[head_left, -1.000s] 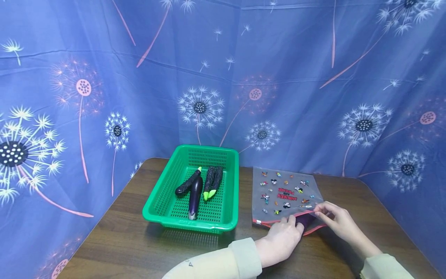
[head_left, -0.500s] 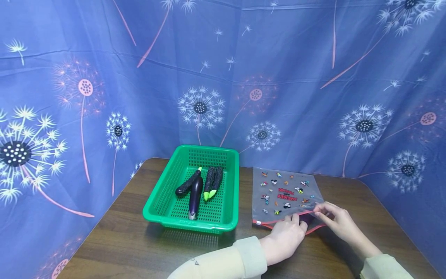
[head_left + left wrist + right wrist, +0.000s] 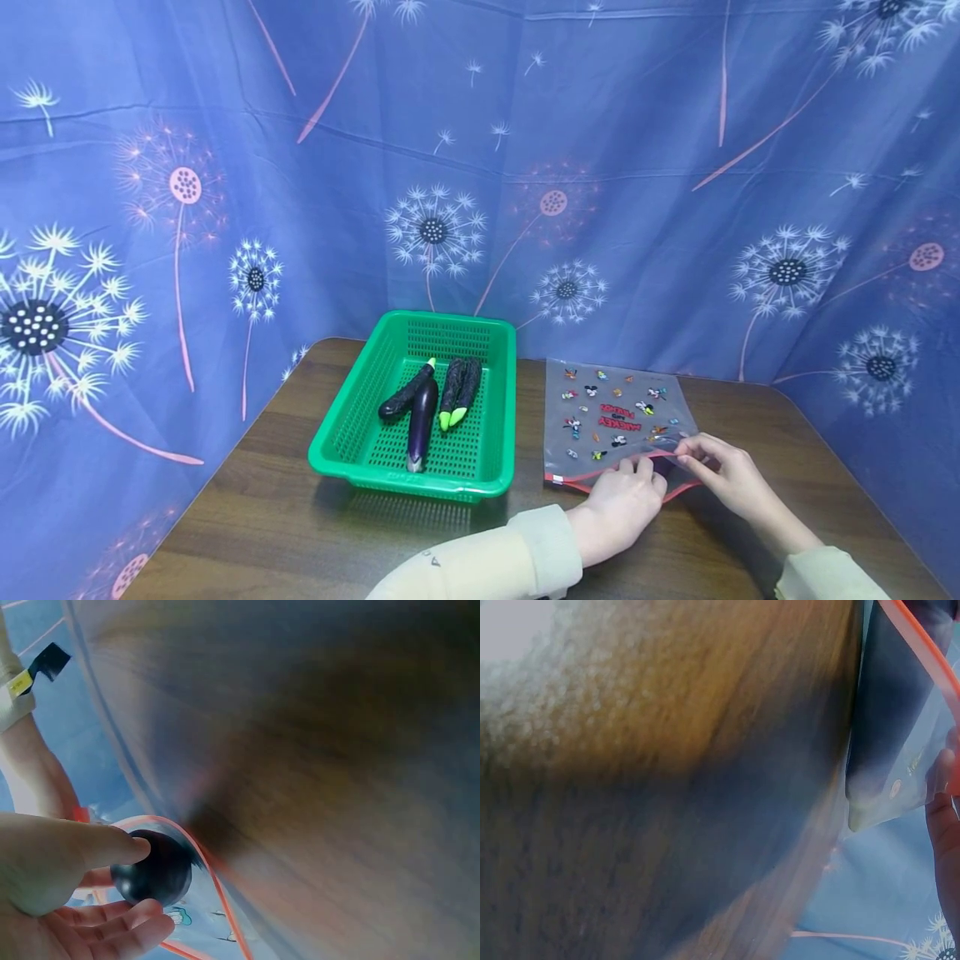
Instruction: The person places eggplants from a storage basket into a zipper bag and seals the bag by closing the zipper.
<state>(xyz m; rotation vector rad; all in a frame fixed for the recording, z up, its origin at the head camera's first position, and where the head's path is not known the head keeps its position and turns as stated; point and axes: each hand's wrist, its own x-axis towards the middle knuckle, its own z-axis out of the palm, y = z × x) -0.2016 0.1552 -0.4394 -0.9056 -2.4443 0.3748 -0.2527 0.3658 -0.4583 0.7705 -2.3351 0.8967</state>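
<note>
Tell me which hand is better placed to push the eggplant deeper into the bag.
Probably the left hand: it grips the eggplant at the open mouth of the bag. The right hand pinches the bag's edge, so it seems better suited to steadying that.

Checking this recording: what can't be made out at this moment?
Right wrist view: eggplant, cut off by the top edge; right hand, by the right edge.
Head view: much of that eggplant, hidden by the left hand.
Left wrist view: tabletop, too blurred to show detail.
</note>
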